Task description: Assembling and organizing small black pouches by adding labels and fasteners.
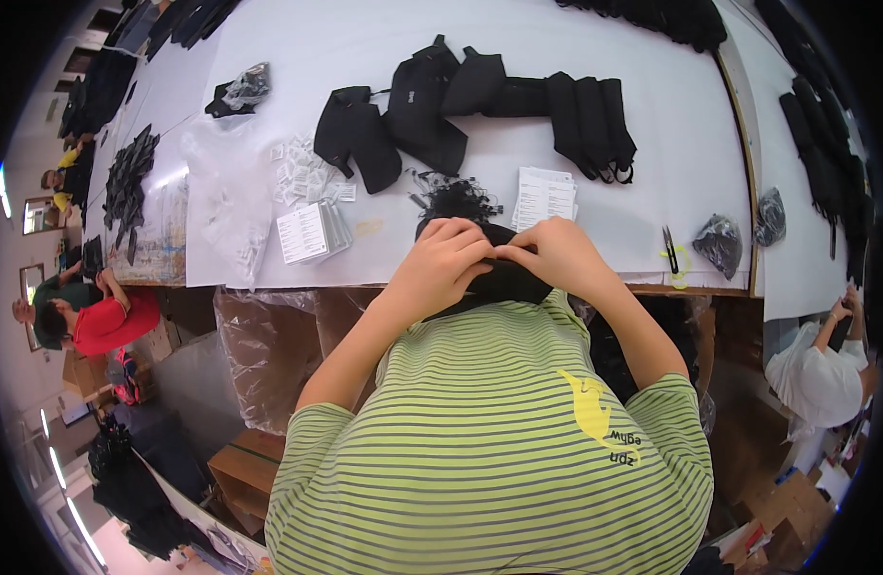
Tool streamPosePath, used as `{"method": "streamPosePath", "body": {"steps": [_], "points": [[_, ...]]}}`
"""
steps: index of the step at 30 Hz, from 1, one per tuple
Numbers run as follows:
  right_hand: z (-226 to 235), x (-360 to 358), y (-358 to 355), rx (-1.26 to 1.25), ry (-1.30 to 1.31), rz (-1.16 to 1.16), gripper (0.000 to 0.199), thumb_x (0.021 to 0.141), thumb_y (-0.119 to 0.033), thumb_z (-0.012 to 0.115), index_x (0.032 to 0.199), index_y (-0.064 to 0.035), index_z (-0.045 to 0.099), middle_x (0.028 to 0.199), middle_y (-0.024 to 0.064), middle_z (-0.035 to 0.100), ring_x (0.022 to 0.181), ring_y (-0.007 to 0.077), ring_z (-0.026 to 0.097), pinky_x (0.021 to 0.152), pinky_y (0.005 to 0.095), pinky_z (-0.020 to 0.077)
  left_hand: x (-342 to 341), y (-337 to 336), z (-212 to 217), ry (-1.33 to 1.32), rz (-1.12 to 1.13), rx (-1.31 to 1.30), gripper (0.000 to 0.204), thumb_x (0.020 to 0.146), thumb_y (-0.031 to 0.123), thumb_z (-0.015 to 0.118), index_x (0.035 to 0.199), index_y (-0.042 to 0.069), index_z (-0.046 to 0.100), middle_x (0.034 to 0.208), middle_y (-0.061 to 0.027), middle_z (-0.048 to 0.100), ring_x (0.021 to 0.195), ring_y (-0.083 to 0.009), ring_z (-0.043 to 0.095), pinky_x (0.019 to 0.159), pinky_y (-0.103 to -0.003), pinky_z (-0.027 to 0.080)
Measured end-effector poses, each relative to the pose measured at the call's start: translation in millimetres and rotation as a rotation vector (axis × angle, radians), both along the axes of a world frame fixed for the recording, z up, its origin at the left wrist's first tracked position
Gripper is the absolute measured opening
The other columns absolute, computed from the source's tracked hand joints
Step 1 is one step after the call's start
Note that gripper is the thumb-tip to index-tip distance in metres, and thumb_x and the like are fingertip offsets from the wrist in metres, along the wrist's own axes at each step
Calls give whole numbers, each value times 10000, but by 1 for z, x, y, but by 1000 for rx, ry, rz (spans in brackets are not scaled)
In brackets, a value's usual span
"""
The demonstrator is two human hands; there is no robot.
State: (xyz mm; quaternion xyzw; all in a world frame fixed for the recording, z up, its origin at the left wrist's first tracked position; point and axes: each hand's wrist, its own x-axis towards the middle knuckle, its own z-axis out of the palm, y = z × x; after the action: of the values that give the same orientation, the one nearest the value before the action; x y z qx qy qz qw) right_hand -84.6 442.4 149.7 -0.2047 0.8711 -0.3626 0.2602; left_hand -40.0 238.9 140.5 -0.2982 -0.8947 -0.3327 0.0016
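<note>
A black fabric piece [504, 285] lies at the table's near edge, against my body, with both hands on it. My left hand [448, 257] has its fingers curled over the left part of the piece. My right hand [555, 254] pinches its upper edge, and the fingertips of both hands nearly meet there. Just beyond my hands is a heap of small black cords or loops [458, 198]. Further off, several black padded fabric pieces [427, 110] are laid out in a row. What my fingertips hold besides the fabric is hidden.
White card stacks [312, 235] [545, 196] flank my hands. Small white packets [307, 172] and a clear plastic bag [226, 201] lie left. Black-handled snips [672, 251] and a bagged dark bundle [719, 245] lie right. Other people work at both sides.
</note>
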Motion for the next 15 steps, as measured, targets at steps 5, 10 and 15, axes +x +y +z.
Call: {"method": "streamPosePath", "body": {"steps": [5,10,15], "points": [[-7,3,14,-18,58,165,278,741,-313,743,879,-73,722,562,83,564,495,215,502,522,335,396,-25,-23,-13,-441,87,211,117,863,165,631,895,56,605,803,-50,636,870,-173,609,801,-295,439],[-8,4,15,45,7,232,258,723,-294,752,866,-80,728,568,89,575,504,232,519,529,331,412,-102,-131,-110,-349,919,-264,251,816,222,653,910,-3,596,880,-142,673,897,-285,653,764,-384,512],[-9,7,15,52,52,182,239,751,-286,727,874,-81,732,621,99,626,545,251,560,546,345,434,-97,-172,-177,-258,960,-660,311,729,99,637,982,-57,548,982,-231,618,910,-390,624,842,-430,499]]}}
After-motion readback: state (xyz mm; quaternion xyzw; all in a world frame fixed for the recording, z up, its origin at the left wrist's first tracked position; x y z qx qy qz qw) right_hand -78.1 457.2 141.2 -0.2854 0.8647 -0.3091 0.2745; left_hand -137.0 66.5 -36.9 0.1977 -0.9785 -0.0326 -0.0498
